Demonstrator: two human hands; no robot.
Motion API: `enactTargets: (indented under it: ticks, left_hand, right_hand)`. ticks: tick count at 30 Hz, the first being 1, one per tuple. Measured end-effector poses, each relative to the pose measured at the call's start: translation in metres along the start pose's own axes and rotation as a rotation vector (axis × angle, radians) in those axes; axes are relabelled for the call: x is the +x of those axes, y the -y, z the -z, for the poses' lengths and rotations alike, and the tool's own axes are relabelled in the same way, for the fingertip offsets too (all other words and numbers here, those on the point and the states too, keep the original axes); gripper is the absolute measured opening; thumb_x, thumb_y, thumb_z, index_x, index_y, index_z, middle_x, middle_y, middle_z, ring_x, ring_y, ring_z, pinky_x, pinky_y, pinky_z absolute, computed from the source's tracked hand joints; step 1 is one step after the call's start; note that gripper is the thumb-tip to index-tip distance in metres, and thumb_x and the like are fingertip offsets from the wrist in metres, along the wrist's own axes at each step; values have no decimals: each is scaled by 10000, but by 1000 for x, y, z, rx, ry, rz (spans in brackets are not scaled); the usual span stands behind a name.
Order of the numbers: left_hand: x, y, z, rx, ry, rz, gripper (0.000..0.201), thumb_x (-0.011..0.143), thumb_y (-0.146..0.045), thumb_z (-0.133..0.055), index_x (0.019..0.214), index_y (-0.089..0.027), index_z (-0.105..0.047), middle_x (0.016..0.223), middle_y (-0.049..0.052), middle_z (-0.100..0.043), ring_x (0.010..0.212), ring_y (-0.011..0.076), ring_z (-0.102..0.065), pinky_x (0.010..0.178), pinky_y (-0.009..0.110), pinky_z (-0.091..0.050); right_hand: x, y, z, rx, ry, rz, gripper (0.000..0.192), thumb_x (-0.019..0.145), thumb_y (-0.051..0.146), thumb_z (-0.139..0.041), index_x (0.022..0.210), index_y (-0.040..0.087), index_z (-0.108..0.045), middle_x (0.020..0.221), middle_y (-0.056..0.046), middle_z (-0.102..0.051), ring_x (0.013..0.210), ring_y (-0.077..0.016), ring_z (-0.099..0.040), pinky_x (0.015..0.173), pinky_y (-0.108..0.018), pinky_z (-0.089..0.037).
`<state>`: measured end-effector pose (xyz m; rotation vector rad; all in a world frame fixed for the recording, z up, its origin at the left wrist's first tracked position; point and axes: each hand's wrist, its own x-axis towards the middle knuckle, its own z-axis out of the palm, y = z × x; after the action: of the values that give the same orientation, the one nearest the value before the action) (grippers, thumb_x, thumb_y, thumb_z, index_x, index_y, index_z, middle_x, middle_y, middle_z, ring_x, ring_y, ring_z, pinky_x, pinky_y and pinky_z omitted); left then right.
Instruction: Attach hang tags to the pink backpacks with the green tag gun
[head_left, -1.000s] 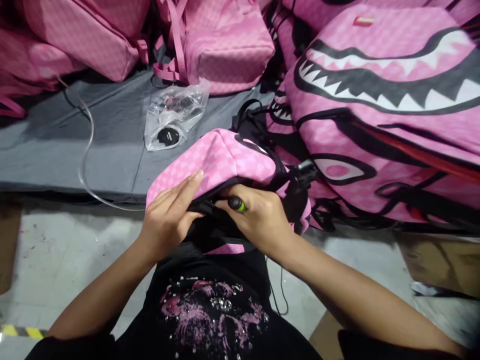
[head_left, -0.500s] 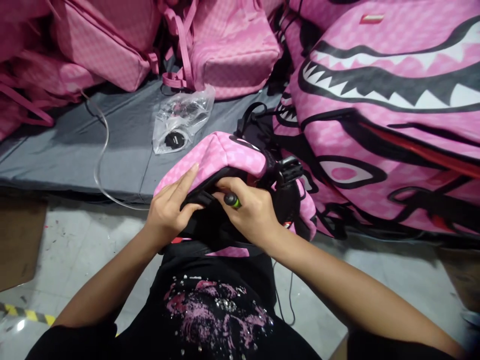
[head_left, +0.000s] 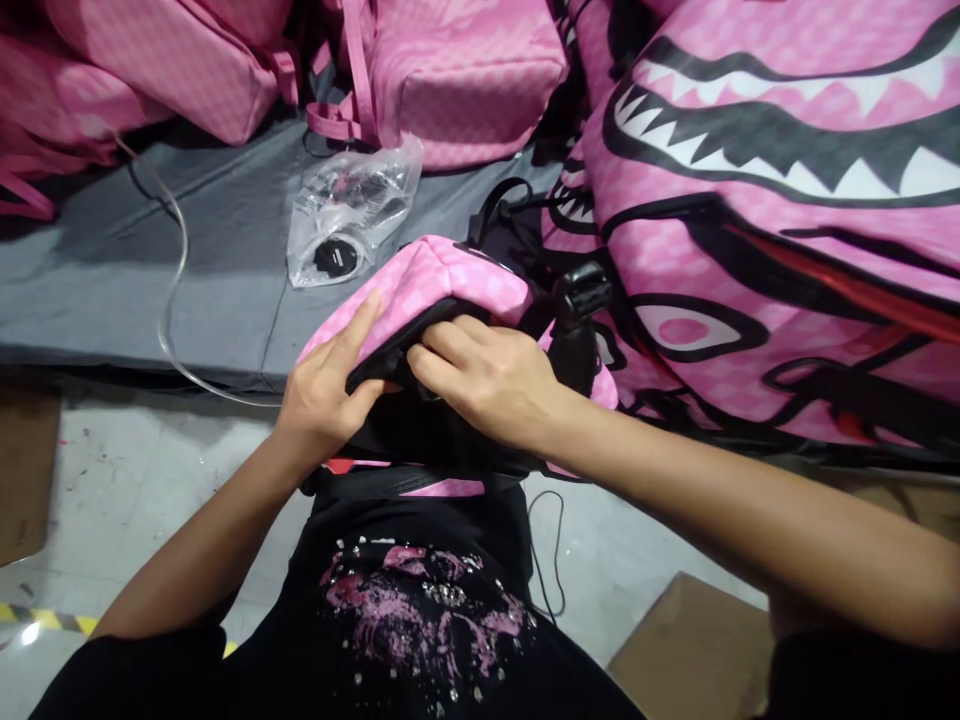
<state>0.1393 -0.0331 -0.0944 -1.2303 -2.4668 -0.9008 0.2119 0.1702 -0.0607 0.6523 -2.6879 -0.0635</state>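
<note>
A small pink checkered bag [head_left: 420, 280] with black trim rests at my lap, against the table's front edge. My left hand [head_left: 324, 388] clasps its left edge, fingers on the pink outside and thumb on the black inner side. My right hand [head_left: 491, 372] is closed at the bag's black edge, knuckles up and fingers curled inward. Whatever those fingers hold is hidden under the hand. A black plastic buckle [head_left: 585, 290] on a strap stands up just right of the bag.
A clear plastic bag [head_left: 352, 215] with a round black item lies on the grey-covered table [head_left: 90, 290]. Pink backpacks [head_left: 472, 90] line the back; a large shark-mouth backpack [head_left: 690, 240] fills the right. A clear tube [head_left: 180, 260] hangs over the edge. Cardboard [head_left: 690, 645] lies on the floor.
My right hand has turned over, palm down, onto the bag's edge. The black-and-green handle that stuck out of it is out of sight. My left hand keeps its hold.
</note>
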Motion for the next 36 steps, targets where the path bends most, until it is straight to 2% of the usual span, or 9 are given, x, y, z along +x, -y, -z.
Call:
enactTargets:
  ticks: [3, 7, 10, 19, 22, 26, 29, 32, 36]
  left_hand:
    - [5, 2, -1, -14, 53, 116, 886, 809, -301, -732, 1565, -284, -269, 1433, 7, -580, 1253, 243, -608, 1053, 327, -516]
    - [10, 2, -7, -22, 2, 137, 692, 794, -352, -778, 1429, -285, -513, 1353, -2, -645, 1219, 257, -632, 1071, 350, -504]
    - [9, -1, -10, -9, -5, 147, 599, 823, -375, -752, 1384, -290, -561, 1311, 11, -672, 1173, 266, -660, 1033, 370, -527]
    - [-8, 7, -10, 77, 1, 185, 497, 873, -558, -612, 1295, -295, -603, 1166, 30, -737, 939, 286, -738, 816, 386, -576]
    - [3, 4, -13, 75, 72, 146, 555, 899, -545, -563, 1393, -298, -511, 1292, 53, -677, 1104, 303, -686, 898, 425, -564]
    - [38, -13, -21, 91, 113, 40, 976, 787, -573, -691, 1562, -199, -231, 1591, 155, -346, 1454, 348, -356, 1138, 494, -393]
    - [53, -20, -24, 108, 257, 216, 846, 803, -570, -663, 1479, -153, -374, 1382, 196, -585, 1284, 386, -553, 987, 476, -495]
    - [41, -14, -14, 100, 298, 361, 544, 857, -600, -544, 1234, -208, -574, 1014, 112, -744, 978, 347, -703, 787, 386, -527]
    - [-3, 3, 17, 67, 108, 461, 455, 791, -629, -563, 1048, -257, -618, 860, 25, -741, 813, 268, -710, 681, 298, -489]
  right_hand:
    - [-6, -13, 11, -19, 179, 72, 296, 1022, 157, -362, 939, 147, -646, 882, -81, -601, 762, -182, -453, 535, -293, -244]
    - [-33, -23, 26, -128, 454, 121, 202, 927, 64, -490, 837, 135, -657, 796, -85, -595, 774, -202, -463, 539, -308, -250]
    - [-48, -16, 27, -233, 562, 82, 158, 884, 74, -554, 813, 134, -681, 776, -94, -617, 797, -229, -497, 544, -322, -266]
    - [-79, -13, 14, -387, 460, 132, 132, 891, 154, -578, 873, 117, -704, 782, -86, -618, 744, -221, -537, 720, -392, -371]
    - [-81, -21, 8, -369, 449, 129, 149, 929, 171, -553, 918, 130, -696, 831, -75, -630, 787, -216, -561, 761, -381, -391]
    - [-79, -33, 1, -302, 464, 82, 137, 923, 147, -562, 916, 116, -695, 859, -84, -649, 839, -224, -593, 796, -386, -418]
    - [-79, -26, 12, -250, 461, 15, 127, 899, 114, -569, 855, 113, -688, 873, -97, -672, 843, -221, -614, 835, -398, -444]
    - [-82, 3, 43, 52, 188, -17, 113, 875, 116, -573, 944, 137, -660, 1028, -93, -692, 893, -183, -641, 806, -330, -500]
    - [-115, 40, 89, 728, -549, -341, 223, 953, 166, -470, 1155, 192, -561, 1007, -57, -701, 805, -122, -684, 702, -237, -560]
